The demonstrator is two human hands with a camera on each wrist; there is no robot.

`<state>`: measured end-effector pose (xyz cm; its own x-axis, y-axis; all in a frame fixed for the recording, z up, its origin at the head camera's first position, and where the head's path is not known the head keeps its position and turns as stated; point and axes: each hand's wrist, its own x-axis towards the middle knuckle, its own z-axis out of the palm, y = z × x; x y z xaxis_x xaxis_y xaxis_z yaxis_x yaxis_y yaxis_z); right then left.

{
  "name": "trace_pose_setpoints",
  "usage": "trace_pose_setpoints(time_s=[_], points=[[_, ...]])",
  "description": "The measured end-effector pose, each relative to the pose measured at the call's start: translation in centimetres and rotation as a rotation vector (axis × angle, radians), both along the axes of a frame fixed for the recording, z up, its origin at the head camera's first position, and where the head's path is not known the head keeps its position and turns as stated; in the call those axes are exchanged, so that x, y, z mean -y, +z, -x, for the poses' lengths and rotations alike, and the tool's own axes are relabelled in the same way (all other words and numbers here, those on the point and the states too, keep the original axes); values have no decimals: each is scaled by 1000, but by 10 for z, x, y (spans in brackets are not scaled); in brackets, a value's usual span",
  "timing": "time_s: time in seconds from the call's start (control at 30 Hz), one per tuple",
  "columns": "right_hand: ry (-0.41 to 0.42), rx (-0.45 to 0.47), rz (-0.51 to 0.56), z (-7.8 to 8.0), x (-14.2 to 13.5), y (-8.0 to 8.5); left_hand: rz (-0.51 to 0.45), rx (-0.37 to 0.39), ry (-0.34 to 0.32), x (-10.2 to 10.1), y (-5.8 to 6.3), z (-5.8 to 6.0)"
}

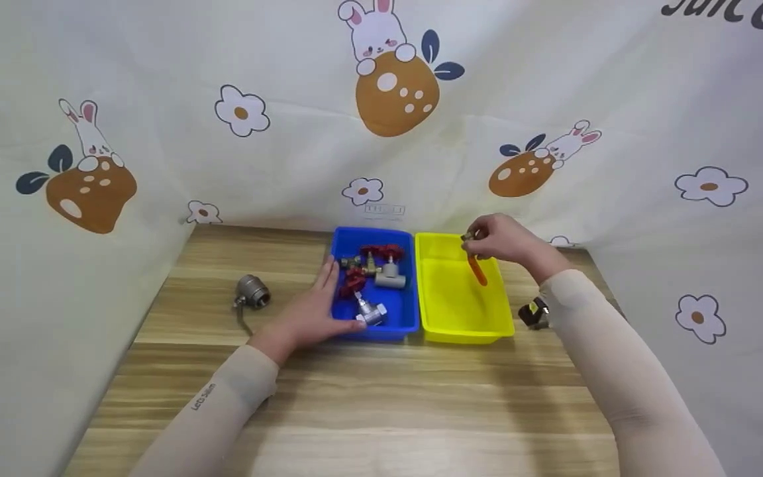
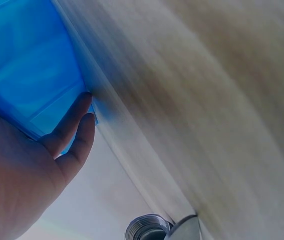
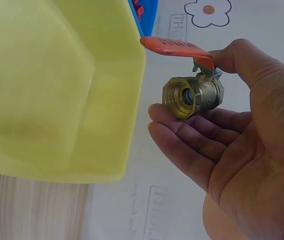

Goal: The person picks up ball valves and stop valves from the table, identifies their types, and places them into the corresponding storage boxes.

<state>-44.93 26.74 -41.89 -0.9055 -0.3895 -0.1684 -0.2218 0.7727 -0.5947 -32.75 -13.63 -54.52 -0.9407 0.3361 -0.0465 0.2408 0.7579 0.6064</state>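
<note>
My right hand (image 1: 502,237) pinches a brass ball valve (image 3: 194,95) with an orange-red lever handle (image 1: 477,270), over the far right part of the yellow bin (image 1: 466,335). In the right wrist view the thumb is at the handle end and the fingers lie below the valve body, its threaded mouth showing. Against the left side of the blue bin (image 1: 381,333) rests my left hand (image 1: 305,315), fingers fairly straight along the wall and thumb over the near rim. Inside that bin lie several valves, among them ones with red handwheels (image 1: 353,283) and a silver-bodied valve (image 1: 371,311).
Left of the blue bin, a grey metal ball valve (image 1: 253,291) lies on the wooden table (image 1: 368,397). Another valve with a black and yellow part (image 1: 534,311) is right of the yellow bin, partly behind the right sleeve. A printed cloth (image 1: 289,172) hangs behind.
</note>
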Motion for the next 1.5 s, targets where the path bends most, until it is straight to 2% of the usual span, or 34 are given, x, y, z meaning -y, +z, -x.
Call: trace_pose_setpoints(time_s=[0.6, 0.87, 1.5], points=[[-36, 56, -45, 9, 23, 0, 16, 14, 12, -1, 3, -1], [-62, 79, -84, 12, 31, 0, 14, 10, -3, -1, 2, 0], [-107, 144, -74, 21, 49, -5, 23, 22, 14, -1, 2, -1]])
